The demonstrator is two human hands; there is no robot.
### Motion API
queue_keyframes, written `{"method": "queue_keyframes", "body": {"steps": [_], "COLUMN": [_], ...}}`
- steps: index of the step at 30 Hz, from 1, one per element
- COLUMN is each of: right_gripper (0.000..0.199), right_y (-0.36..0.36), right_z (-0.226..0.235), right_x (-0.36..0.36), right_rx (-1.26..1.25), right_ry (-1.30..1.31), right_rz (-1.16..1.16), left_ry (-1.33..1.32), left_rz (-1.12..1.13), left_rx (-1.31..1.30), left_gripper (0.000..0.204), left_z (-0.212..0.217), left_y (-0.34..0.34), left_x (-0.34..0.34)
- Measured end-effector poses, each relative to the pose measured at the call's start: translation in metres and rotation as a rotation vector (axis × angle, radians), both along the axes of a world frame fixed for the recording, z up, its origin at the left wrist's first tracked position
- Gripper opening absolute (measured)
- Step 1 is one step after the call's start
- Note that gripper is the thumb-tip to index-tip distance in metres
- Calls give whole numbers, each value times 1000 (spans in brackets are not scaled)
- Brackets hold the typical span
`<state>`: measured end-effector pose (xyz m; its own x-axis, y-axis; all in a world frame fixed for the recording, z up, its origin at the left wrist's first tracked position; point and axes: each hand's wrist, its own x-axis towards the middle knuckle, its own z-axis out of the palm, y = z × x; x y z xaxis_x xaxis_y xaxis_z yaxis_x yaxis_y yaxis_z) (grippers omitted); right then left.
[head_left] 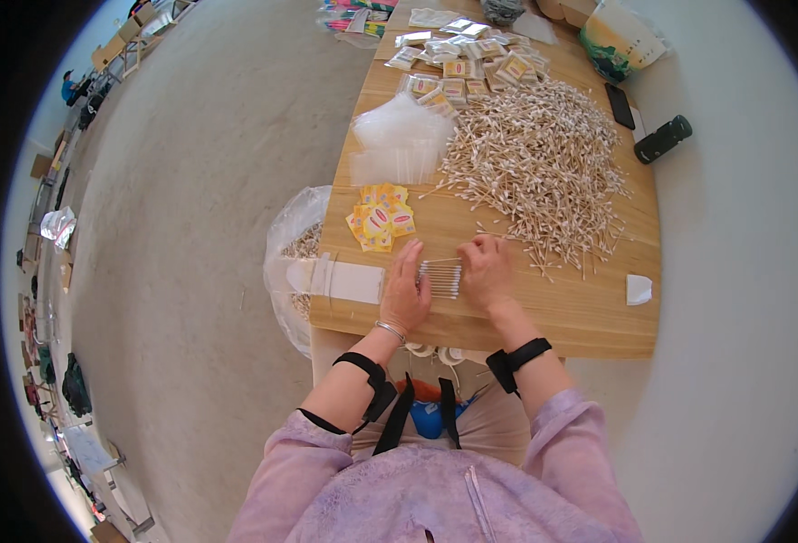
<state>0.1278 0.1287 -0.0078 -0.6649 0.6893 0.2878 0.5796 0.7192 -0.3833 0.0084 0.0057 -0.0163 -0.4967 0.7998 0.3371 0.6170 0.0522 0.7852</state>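
A row of cotton swabs (pixel 441 281) lies side by side on the wooden table between my hands. My left hand (pixel 405 290) rests on the tabletop at the row's left ends, its fingers stretched out and the thumb apart. At the right ends, the bent fingers of my right hand (pixel 487 271) pinch together by the topmost cotton swab; the fingertips are partly hidden. Beyond my right hand spreads a large heap of loose cotton swabs (pixel 544 163). Just past my left hand sit yellow printed cards (pixel 381 217) in a loose pile. A white card stack (pixel 356 282) lies left of that hand.
Clear plastic bags (pixel 399 136) are stacked beyond the cards, with filled packets (pixel 476 63) farther back. A black phone (pixel 619 106) and a dark bottle (pixel 663 139) lie along the right edge. A plastic sack (pixel 286 235) of swabs hangs beside the table's left edge.
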Motion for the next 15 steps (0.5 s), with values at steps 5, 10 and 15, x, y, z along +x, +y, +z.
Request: {"method": "queue_keyframes", "body": {"steps": [5, 10, 15], "right_gripper": [9, 15, 20], "right_y": [-20, -24, -19], "right_z": [-5, -14, -14], "right_x": [-1, 2, 6], "right_rx": [-95, -152, -10], "right_ry": [58, 300, 308], "right_rz": [-27, -93, -312], "left_ry": [15, -114, -756], "left_rz": [-20, -6, 73], "left_rx": [-19, -17, 237], "left_gripper": [41, 34, 39], "left_z": [0, -6, -12], "left_y": [1, 0, 3], "left_x": [0, -3, -4]}}
